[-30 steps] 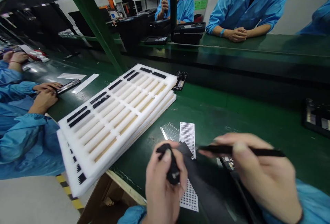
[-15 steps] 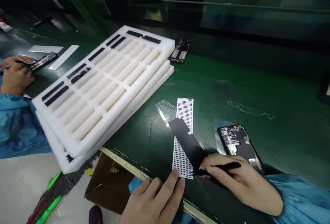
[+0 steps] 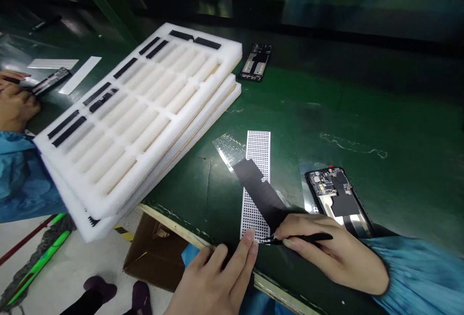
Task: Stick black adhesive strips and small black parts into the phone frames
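My right hand is closed on black tweezers, whose tips touch the lower end of a white strip covered in rows of small black dots. Stretched out, the fingers of my left hand rest their tips on that same end, close to the tweezer tips. A dark grey film strip lies slantwise across the dotted strip, its lower part beside my right fingers. Clear film shows past its upper end. An opened phone with bare circuit board lies behind my right hand, partly covered by it.
White foam trays with black strips in some slots are stacked at left. Another opened phone lies behind them. A co-worker's hands work at far left. A cardboard box stands below the bench edge.
The view has shifted slightly. The tweezer tips have moved left along the dotted strip's lower end, nearer my left fingertips. The hands across the bench are nearly out of view.
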`<state>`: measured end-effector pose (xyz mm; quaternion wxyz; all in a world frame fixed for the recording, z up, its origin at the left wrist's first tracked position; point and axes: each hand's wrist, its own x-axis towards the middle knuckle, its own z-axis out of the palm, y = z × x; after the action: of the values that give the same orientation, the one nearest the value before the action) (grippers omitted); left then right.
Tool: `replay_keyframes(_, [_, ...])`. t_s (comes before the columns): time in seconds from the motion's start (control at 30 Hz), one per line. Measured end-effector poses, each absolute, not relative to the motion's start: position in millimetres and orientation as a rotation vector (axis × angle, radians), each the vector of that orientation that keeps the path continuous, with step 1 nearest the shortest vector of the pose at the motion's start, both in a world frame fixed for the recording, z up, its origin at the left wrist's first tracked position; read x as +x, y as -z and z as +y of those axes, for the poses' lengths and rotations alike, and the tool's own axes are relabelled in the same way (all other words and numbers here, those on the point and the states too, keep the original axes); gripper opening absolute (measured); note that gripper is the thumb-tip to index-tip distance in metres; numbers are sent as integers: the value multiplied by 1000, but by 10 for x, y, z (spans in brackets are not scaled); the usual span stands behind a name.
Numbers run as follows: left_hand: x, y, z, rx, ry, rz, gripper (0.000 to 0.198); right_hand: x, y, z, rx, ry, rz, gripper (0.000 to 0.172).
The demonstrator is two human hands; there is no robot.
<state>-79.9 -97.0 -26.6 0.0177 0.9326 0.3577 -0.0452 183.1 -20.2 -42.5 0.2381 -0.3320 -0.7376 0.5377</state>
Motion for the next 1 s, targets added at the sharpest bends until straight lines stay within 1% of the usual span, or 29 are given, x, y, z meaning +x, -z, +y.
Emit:
replay_keyframes(0.27, [-793,273,-940,2919,137,1072,50,1775,296,-180,-798,-1431,-2109,17])
replay_keyframes(0.4, [-793,279,-924,2920,115,1036,47,1738,232,-191,-811,-1403,-2187,17])
replay_keyframes(0.5, [-790,273,-922,2913,140,1038,49,1732,222,-190,-862,-1392,-2164,18])
replay_keyframes(0.67, [-800,265,-931,2904,185,1019,50,1754,233,-118,-943,-1499,-2093,19])
replay_keyframes(0.8, [-813,241,-908,2888,196,1010,49,1745,287,-121,-881,-1506,-2050,24])
replay_keyframes(0.93, [-831,242,-869,2884,130,1020,46,1714,325,-205,-743,-1416,-2057,32])
replay_keyframes(1.0, [-851,294,-865,2857,-17,1056,48,1744,300,-192,-718,-1384,-1992,32])
